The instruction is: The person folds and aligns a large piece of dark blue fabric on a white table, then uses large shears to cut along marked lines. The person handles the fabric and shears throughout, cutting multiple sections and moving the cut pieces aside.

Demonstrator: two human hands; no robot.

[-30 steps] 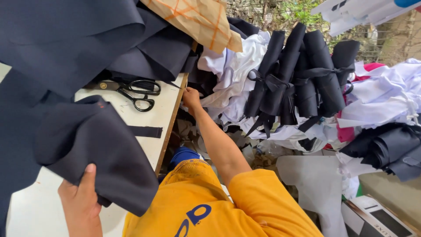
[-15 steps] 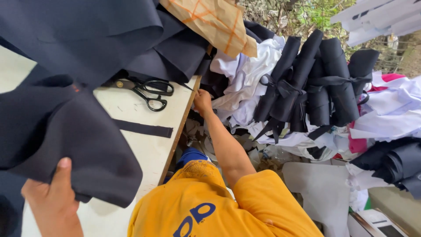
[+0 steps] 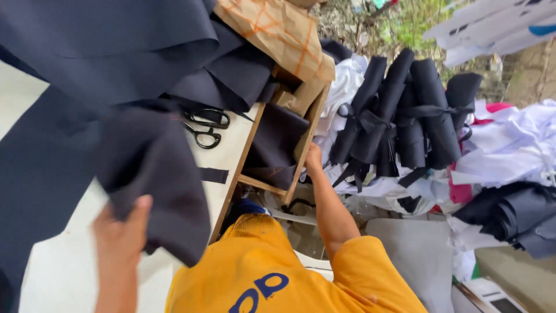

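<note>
Left hand (image 3: 121,232) pinched a dark cloth (image 3: 156,174) by its edge, lifting it off the table (image 3: 58,272) near the scissors (image 3: 205,127), while the right hand (image 3: 313,157) gripped a wooden frame (image 3: 301,150), seemingly for support.

cloth (image 3: 156,174) in left hand (image 3: 119,240): dark navy, matt weave
frame (image 3: 304,145) by right hand (image 3: 313,157): bare wood
scissors (image 3: 205,127) beyond left hand: black, glossy handles

Daylight; white table (image 3: 63,272), stone wall (image 3: 530,75) (foliage, perhaps, beyond).
</note>
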